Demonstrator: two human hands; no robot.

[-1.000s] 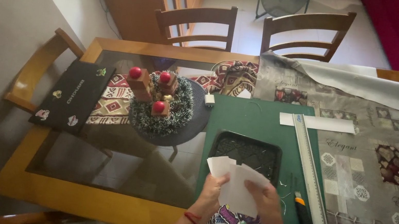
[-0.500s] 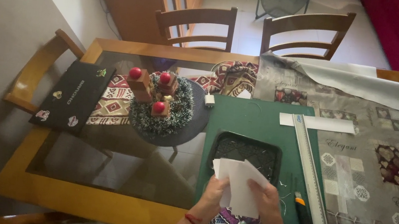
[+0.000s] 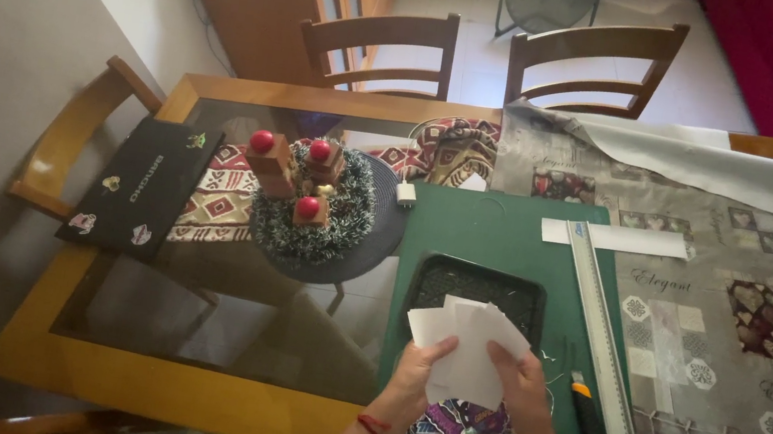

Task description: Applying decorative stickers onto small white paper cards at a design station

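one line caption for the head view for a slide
Both hands hold a stack of white paper pieces above a black tray.

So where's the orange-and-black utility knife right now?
The utility knife lies on the green cutting mat, just to the right of the person's right hand and close beside the long metal ruler.

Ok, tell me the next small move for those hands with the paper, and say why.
Probably square the stack up. Both hands, left hand and right hand, grip the white paper sheets by the lower edge, and the sheets fan out unevenly, corners poking different ways. They hang over the black tray on the green mat, so tapping the edges level there looks like the easy step.
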